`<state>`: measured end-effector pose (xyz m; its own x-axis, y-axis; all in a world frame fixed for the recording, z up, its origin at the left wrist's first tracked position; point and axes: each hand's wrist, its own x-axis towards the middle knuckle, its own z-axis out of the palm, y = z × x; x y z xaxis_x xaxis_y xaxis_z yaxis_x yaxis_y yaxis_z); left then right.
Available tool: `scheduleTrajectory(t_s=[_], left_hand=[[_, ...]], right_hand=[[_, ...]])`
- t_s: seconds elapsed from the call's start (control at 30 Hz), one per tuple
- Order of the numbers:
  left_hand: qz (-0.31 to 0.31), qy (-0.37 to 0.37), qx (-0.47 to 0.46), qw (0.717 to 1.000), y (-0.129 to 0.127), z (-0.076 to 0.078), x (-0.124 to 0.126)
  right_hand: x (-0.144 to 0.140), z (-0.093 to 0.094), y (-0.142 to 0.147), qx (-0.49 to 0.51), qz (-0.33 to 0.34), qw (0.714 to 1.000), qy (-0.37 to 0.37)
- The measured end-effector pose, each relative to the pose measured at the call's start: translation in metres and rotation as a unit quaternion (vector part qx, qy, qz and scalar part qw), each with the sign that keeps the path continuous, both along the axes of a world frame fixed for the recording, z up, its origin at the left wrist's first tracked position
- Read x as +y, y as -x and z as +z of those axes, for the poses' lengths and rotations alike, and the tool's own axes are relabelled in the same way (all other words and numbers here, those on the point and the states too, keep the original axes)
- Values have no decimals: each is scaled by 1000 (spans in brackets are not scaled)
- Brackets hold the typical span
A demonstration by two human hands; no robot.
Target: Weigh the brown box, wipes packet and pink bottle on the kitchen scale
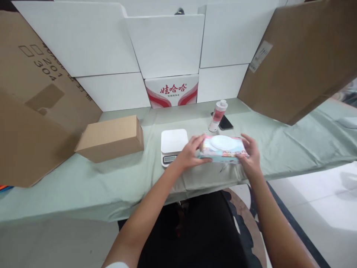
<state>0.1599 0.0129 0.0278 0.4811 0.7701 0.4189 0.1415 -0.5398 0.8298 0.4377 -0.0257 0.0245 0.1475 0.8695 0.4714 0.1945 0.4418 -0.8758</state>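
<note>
Over the green cloth: left hand and right hand gripping wipes pack at opposite ends; I've got scale just left, bottle behind.

Covered parts, cropped edges, smeared detail.
The person's left hand, at the wrist, hides the near right corner of the white, square plastic kitchen scale, its grey display too small to read; the white-and-pink cylindrical bottle covers part of the flat black phone; the left edge crops the large brown printed cardboard box; lettering on the pastel, white-lidded wipes pack is blurred.
</note>
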Motion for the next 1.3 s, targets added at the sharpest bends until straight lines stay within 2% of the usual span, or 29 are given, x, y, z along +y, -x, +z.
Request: scheduleTrajectory(t_s=[0.1,0.2,0.3,0.37,0.5,0.6,0.67,0.73,0.77,0.83,0.93,1.03,1.1,1.17,1.3], left_hand=[[-42,-2,30,999,-61,-6,14],[-50,20,78,995,-100,-15,34],[-44,24,109,993,-112,-20,41],[-35,-15,117,992,-107,-20,34],[-37,-170,122,977,-77,-15,-2],[-113,-265,159,944,-49,-14,-27],[-170,-315,193,913,-35,-18,-38],[-199,-358,213,887,-26,-23,-44],[-204,-377,215,878,-24,-26,-45],[-205,-408,211,865,-25,-31,-46],[-199,-420,202,862,-29,-33,-45],[-218,-391,216,868,-30,-31,-46],[-253,-370,232,863,-29,-29,-49],[-279,-352,250,858,-28,-28,-51],[-299,-305,283,859,-27,-27,-52]], right_hand=[[-2,-8,-61,-35,-63,997,29],[11,-20,-99,-55,-102,991,65],[17,-20,-111,-98,-107,985,94],[14,-7,-105,-135,-118,980,90],[16,33,-65,-169,-193,966,18],[52,48,-20,-65,-176,982,15],[90,44,11,37,-160,985,50],[131,34,42,112,-145,978,96],[149,27,56,134,-151,973,108],[179,14,81,154,-209,961,95],[201,-3,106,146,-324,934,45],[200,-14,118,118,-359,925,23],[192,-15,123,93,-346,934,5],[180,-12,132,62,-291,955,-23],[154,3,165,16,-89,990,-105]])
